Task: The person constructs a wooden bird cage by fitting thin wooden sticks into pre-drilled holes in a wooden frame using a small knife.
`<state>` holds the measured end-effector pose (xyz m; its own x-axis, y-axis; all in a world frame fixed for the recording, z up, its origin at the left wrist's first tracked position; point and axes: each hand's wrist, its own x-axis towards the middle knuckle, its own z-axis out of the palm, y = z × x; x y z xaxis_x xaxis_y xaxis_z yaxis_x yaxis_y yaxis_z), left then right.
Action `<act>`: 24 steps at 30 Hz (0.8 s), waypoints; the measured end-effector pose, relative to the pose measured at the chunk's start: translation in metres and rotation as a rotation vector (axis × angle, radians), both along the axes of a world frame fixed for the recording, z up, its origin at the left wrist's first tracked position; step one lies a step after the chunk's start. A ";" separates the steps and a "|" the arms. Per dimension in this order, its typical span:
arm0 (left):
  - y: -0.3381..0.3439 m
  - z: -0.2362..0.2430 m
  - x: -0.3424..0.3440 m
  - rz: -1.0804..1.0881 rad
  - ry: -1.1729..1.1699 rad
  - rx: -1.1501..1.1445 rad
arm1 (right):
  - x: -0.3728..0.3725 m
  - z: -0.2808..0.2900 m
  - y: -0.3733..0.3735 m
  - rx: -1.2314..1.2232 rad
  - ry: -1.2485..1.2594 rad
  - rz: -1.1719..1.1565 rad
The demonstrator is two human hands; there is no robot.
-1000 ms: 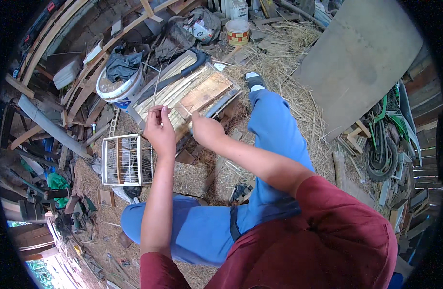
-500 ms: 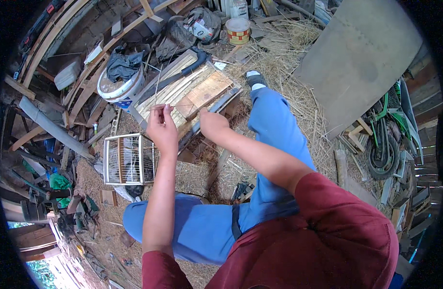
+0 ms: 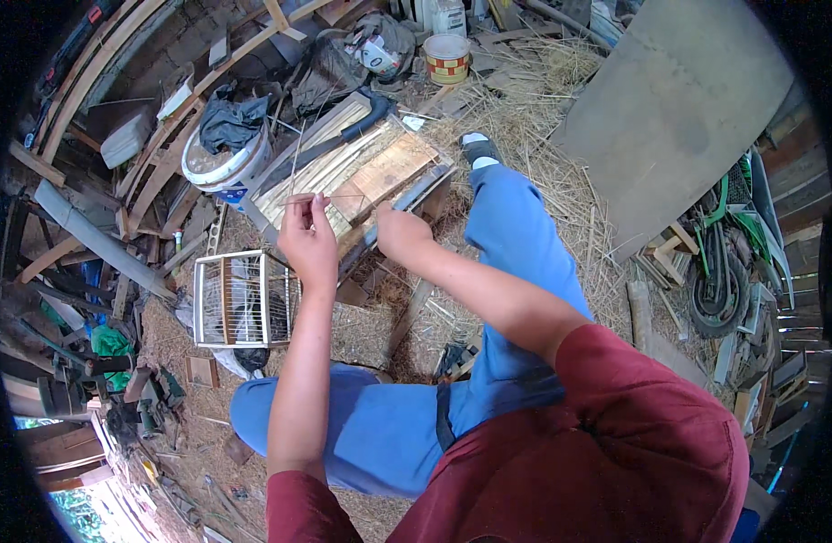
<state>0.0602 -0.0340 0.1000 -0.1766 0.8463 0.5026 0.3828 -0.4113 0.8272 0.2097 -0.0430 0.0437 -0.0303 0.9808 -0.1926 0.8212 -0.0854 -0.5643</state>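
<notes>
A low wooden bench (image 3: 407, 185) with a flat board (image 3: 398, 166) on top stands before me. Over its near left part, my left hand (image 3: 307, 242) pinches a thin wire-like rod (image 3: 344, 196) between thumb and fingertips; part of it points toward the board. Another thin length rises from around the same fingers toward the far side. My right hand (image 3: 403, 233) is closed at the bench's near edge, and what its fingers hold, if anything, is hidden. A dark-handled saw (image 3: 357, 128) lies across the pale wooden strips (image 3: 330, 156) on the bench.
A small barred cage (image 3: 244, 299) stands left of the bench. Behind it is a white bucket (image 3: 212, 176) with a dark bag on its lid. A patterned pail (image 3: 447, 61) sits farther off. A large sheet (image 3: 674, 109) leans at right; straw (image 3: 547, 118) covers the floor.
My left hand has shifted very slightly to the right, its fingers still pinched on the rod. My right hand stays almost in place at the bench edge.
</notes>
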 end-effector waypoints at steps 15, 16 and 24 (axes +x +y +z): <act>0.002 -0.002 -0.003 0.037 0.057 0.029 | -0.021 0.040 -0.014 0.176 0.164 0.081; 0.003 -0.002 0.000 0.042 0.063 0.034 | -0.016 0.025 -0.008 0.147 0.115 0.062; 0.003 -0.002 0.004 0.036 0.049 0.019 | -0.005 0.008 -0.001 0.093 0.056 0.041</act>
<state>0.0641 -0.0308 0.0982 -0.1817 0.8301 0.5272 0.4374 -0.4120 0.7994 0.2042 -0.0437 0.0513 -0.0788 0.9921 -0.0977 0.7899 0.0024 -0.6132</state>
